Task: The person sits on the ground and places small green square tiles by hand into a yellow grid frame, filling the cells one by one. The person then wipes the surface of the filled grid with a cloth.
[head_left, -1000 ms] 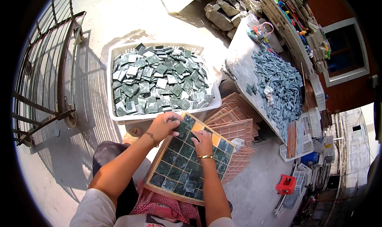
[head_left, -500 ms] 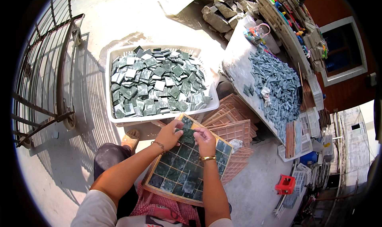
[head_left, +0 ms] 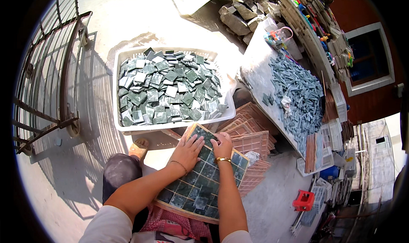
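Observation:
A wooden grid tray point(head_left: 187, 213) rests tilted across my lap, filled with dark green square stone tiles point(head_left: 183, 189). My left hand point(head_left: 189, 152) lies flat over the tray's upper left part, fingers stretched out on the tiles. Close to the tray's far end, my right hand point(head_left: 222, 146) rests its bent fingertips on tiles, with no tile lifted in it. Part of the upper rows is hidden under both hands. A loose-looking tile point(head_left: 200, 202) sits on top of the others toward the near end.
Beyond the tray stands a white plastic crate point(head_left: 170, 126) heaped with green tiles. Wooden grid trays point(head_left: 251, 141) are stacked to the right, beside a slab table point(head_left: 255, 68) piled with narrow stone pieces point(head_left: 294, 85). A metal rack point(head_left: 64, 72) on wheels stands left; a red crate point(head_left: 303, 200) sits right.
Both hands were pinching at a tile at the tray's far end; it now lies among the others. My left hand has flattened onto the tiles, and my right fingers have loosened.

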`<state>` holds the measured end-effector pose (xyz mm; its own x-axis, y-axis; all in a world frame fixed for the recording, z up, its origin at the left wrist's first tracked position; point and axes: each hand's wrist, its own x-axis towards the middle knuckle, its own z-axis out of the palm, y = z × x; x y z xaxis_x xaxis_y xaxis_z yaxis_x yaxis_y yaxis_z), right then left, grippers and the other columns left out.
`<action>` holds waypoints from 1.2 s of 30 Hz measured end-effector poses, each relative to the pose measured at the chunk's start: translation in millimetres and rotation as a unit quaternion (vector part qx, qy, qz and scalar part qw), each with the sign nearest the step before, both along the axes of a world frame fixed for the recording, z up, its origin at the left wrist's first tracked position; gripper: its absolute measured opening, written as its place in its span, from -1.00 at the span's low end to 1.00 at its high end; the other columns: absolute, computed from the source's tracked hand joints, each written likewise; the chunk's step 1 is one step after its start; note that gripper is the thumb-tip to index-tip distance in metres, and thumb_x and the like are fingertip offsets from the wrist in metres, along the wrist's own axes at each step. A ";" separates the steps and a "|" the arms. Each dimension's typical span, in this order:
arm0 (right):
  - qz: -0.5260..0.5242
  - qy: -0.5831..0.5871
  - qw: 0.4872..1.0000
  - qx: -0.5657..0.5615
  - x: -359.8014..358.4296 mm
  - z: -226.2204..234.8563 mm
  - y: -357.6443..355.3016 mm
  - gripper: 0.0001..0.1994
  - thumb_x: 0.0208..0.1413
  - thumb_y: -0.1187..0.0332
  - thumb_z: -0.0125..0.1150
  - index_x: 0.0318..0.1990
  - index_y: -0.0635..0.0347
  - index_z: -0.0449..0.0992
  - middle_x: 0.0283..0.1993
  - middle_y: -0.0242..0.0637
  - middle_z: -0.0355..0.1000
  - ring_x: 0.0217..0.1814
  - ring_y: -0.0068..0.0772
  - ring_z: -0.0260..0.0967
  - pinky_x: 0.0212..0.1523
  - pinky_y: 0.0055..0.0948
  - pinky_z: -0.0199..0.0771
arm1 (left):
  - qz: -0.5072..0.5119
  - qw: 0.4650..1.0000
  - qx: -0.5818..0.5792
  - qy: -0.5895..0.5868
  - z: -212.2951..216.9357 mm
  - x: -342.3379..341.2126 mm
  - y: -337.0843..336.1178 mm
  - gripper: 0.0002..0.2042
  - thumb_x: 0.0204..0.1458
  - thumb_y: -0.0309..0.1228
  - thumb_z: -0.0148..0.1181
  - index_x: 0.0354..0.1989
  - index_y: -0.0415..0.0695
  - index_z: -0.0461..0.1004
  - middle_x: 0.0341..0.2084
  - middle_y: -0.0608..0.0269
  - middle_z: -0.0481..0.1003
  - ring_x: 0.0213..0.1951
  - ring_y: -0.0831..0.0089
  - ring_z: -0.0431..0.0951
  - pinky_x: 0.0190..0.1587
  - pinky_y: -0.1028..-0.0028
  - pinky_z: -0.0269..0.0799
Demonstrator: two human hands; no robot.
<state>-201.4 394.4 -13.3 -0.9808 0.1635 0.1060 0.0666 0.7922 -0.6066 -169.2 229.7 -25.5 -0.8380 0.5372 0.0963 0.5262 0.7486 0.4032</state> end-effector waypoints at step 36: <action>0.018 0.104 0.990 0.094 53.7 -19.0 -42.7 -0.63 -0.10 0.38 0.14 -0.08 0.31 0.36 0.11 0.08 0.18 0.12 0.06 0.16 0.06 -0.21 0.22 | 0.301 0.946 -0.080 -0.089 -100.8 -100.7 -155.0 -0.88 -0.08 -0.51 -0.03 -0.34 -0.09 0.36 -0.32 0.14 0.37 -0.28 0.21 0.47 -0.29 0.31 0.45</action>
<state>-147.7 351.6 -32.4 -0.9393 0.0869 0.3320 -0.0747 0.8924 -0.4450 -269.9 74.6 -126.3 -0.9921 -0.0463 -0.1168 -0.0798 0.9500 0.3020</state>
